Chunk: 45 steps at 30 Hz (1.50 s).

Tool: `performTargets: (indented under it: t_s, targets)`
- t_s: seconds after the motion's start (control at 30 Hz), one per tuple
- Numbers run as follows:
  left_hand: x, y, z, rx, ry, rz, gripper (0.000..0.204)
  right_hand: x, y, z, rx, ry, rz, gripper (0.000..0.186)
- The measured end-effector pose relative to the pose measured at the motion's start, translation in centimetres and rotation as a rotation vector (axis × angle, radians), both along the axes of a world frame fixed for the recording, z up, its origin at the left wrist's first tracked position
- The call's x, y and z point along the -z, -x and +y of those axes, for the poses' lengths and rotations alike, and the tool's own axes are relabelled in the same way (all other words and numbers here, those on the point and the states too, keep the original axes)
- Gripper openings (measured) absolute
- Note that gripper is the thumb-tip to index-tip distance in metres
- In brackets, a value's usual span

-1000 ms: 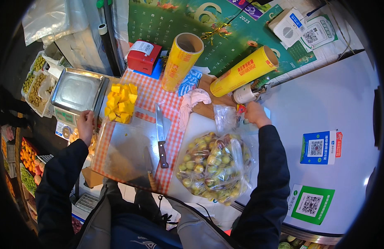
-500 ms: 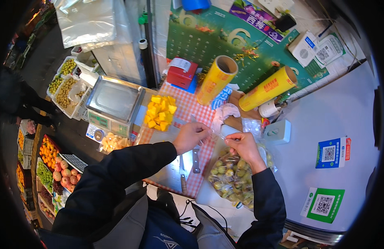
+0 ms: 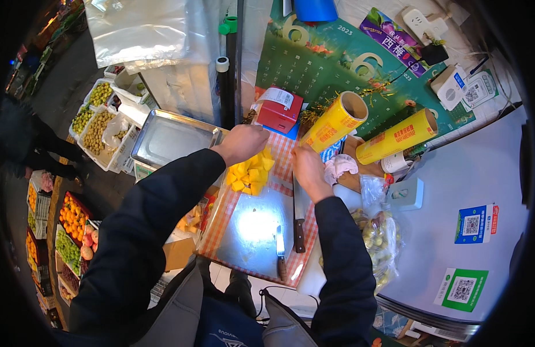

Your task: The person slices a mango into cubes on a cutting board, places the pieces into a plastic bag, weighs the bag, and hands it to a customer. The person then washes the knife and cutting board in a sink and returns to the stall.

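Observation:
My left hand (image 3: 246, 144) is closed in a pinch just beyond the pile of cut yellow fruit cubes (image 3: 252, 173). To its right, my right hand (image 3: 310, 169) is also pinched, near the foot of a standing yellow roll of wrap (image 3: 337, 121). Whatever the fingertips hold is too thin or hidden to make out. The cubes lie at the far end of a shiny cutting board (image 3: 238, 225). On its right side lie a small wooden-handled knife (image 3: 280, 254) and a large dark-handled knife (image 3: 300, 234). My right forearm passes close to the large knife.
A weighing scale with a steel pan (image 3: 172, 139) stands left. Behind are a red box (image 3: 280, 110) and a second yellow roll (image 3: 397, 136). A clear bag of round green fruit (image 3: 383, 237) lies right. Fruit crates (image 3: 97, 136) line the floor at left.
Both hands have moved left and away from me, from near the bagged fruit to around the yellow cubes. The view has shifted, so the scene sits farther right and lower.

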State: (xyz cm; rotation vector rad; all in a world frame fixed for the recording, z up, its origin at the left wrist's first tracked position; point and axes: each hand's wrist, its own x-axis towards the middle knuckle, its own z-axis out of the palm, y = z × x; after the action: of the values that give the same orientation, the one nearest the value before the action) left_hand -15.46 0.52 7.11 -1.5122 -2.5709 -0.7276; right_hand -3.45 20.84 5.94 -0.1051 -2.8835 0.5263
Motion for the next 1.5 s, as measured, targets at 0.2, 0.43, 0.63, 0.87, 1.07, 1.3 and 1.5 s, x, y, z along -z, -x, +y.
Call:
performTargets:
  t_s: [0.2,0.43,0.63,0.87,1.07,1.3,1.5]
  targets:
    - [3.8,3.7,3.0,0.060,0.286,0.070,0.016,1.9,6.4,-1.3,0.005,-0.099,-0.215,0.016]
    - [6.8,4.6,6.2,0.008,0.141,-0.070,0.022,5.7,8.7,-1.2,0.121,-0.039,-0.302,0.019]
    - [7.3,4.5,6.9,0.069,0.272,-0.099,0.023,7.2,7.3,-1.3,0.262,0.171,-0.157,0.036]
    - [3.5,2.4,1.5,-0.200,-0.253,-0.334,0.024,-3.9,-0.8,2.4,0.371,0.278,0.400,0.037]
    - [2.2,-9.9,-2.3,-0.136,-0.138,-0.480,0.029,-10.2,1.1,8.7,0.283,-0.203,0.497,0.043]
    - [0.7,-18.7,-3.8,-0.176,-0.247,-0.834,0.034,-13.5,-1.6,7.6,0.419,0.119,0.492,0.039]
    - [-2.6,-18.9,0.2,-0.361,-0.931,-1.910,0.061,-24.8,-11.8,6.2,0.193,0.667,0.422,0.021]
